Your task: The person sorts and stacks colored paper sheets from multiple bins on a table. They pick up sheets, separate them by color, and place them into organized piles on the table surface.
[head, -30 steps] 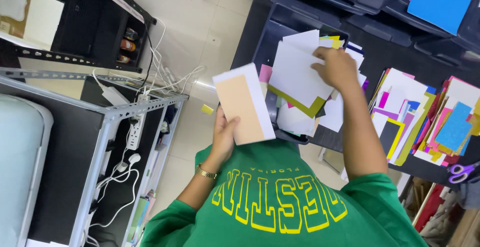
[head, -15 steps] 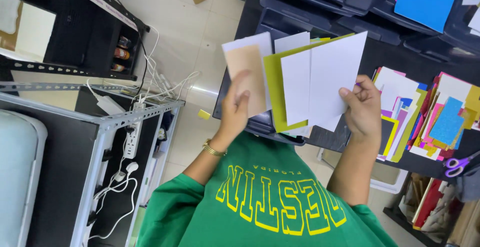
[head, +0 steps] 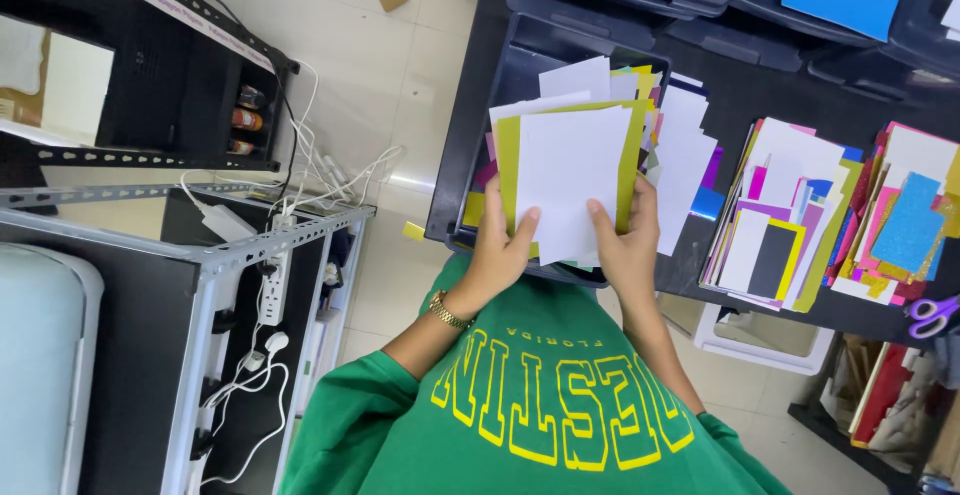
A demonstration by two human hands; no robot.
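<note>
White and yellow-green card sheets (head: 572, 180) clasped in both hands (head: 565, 250), above black tray (head: 520, 60) of cards.

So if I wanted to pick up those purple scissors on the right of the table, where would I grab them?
Take the purple scissors by their handle loops, coming from above near the table's front edge. Only the loops show at the picture's right edge; the blades are out of view. The paper pile behind them leaves the near side freer.

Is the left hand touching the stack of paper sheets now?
Touching. The head view shows the left hand gripping the stack of paper sheets, thumb lying on the white front sheet.
</note>
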